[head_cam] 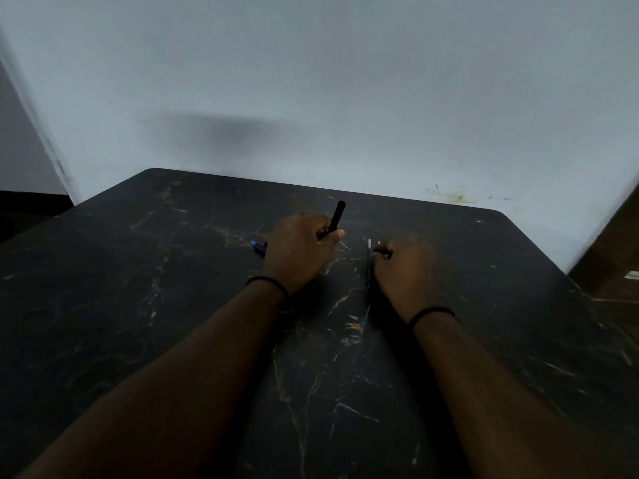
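Note:
My left hand (299,248) grips a black pen barrel (337,216) that sticks up and away past the thumb. My right hand (406,271) pinches a thin pen refill (369,262) with a pale tip, lying along the left side of the hand just above the black marble table (173,305). A blue pen part (257,248) lies on the table, half hidden behind my left hand. Both wrists wear a thin black band.
The table's far edge meets a pale wall (311,81). A brown wooden piece (615,257) stands off the table's right side. A dark gap lies beyond the left edge.

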`<state>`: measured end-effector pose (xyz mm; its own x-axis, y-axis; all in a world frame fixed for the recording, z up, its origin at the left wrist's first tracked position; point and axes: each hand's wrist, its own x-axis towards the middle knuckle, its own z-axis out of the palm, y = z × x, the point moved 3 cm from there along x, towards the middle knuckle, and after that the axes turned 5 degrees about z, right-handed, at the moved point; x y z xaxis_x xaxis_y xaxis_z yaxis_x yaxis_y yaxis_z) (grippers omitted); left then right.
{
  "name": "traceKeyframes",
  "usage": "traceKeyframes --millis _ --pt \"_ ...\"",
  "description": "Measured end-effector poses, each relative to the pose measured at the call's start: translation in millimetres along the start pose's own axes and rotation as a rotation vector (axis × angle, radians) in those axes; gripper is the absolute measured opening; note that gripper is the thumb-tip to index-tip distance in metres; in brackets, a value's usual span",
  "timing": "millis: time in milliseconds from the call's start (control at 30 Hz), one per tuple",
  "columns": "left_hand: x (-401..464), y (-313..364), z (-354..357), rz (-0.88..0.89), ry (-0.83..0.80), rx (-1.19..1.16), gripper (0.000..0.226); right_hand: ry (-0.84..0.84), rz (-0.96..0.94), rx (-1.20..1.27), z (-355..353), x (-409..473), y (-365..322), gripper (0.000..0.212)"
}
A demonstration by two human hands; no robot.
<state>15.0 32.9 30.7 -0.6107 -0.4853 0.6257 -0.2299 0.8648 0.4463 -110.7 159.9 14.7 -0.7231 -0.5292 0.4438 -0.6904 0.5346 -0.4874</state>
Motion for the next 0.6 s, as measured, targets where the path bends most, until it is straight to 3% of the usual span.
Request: traceKeyframes --millis 167,300,600 --pt "-0.4 -1.0 0.7 0.01 0.042 0.027 0.024 -0.07 0.028 -0.163 5.8 -4.0 -10.7 0.035" --pt "-0.8 -1.3 0.7 0.02 0.056 0.017 0.021 -0.099 0.044 -0.171 11.4 -9.0 -19.3 0.032" --pt "0.7 -1.6 1.2 0.008 0.006 0.002 0.024 0.047 0.1 -0.39 -3.1 -12.3 -9.8 0.037"
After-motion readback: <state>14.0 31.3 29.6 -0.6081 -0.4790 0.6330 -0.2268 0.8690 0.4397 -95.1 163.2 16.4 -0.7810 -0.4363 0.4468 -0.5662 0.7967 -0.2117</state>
